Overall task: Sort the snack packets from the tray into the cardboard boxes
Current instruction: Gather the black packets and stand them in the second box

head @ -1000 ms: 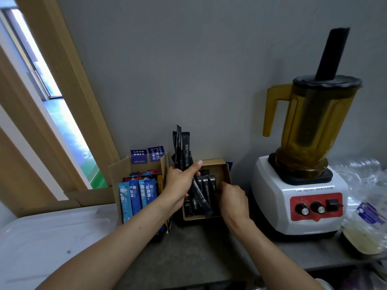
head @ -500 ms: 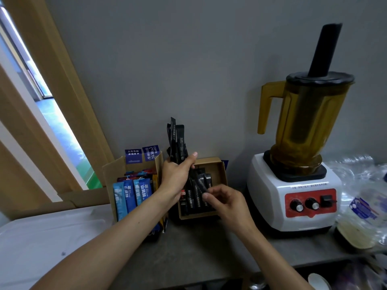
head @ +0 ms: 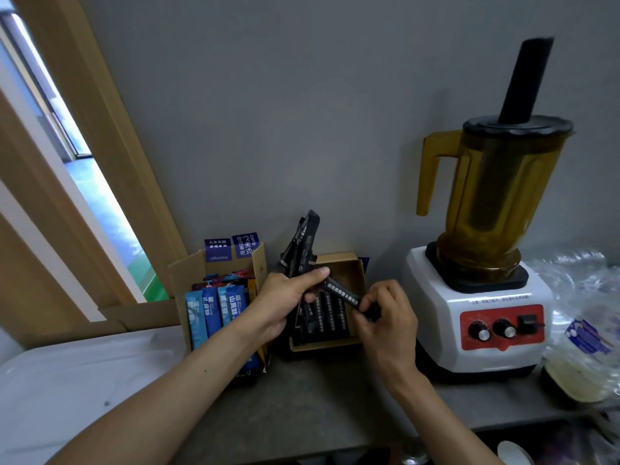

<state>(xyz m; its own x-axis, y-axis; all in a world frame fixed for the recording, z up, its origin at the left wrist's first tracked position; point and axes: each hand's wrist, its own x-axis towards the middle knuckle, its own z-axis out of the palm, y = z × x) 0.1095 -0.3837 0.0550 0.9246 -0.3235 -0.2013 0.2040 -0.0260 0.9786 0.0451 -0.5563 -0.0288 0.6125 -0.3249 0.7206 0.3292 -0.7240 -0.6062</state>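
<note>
A: Where are the hands?

B: Over the counter (head: 318,391), past its near edge, to the right of the white tray (head: 67,380) at the near-left corner. The left hand (head: 285,303) grips a bundle of black packets (head: 302,250), with the thumb laid across them. The right hand (head: 389,323) pinches the lower end of one black stick packet (head: 342,293).

A: How does that stick lie?

B: It is slanted. Its upper end is under the left thumb and its lower end is in the right fingertips. The long axis crosses the open top of the small cardboard box (head: 357,280).

A: And the box?

B: It sits just beyond both hands, toward the counter's back edge, with black sticks ranked side by side inside. The right hand is nearer its free side, so I'd expect it to turn the stick in line and lower it.

A: And farther off?

B: The taller cardboard box (head: 183,280) with blue packets (head: 211,310) stands just beside it on the left. The blender (head: 476,297) is on the right.
</note>
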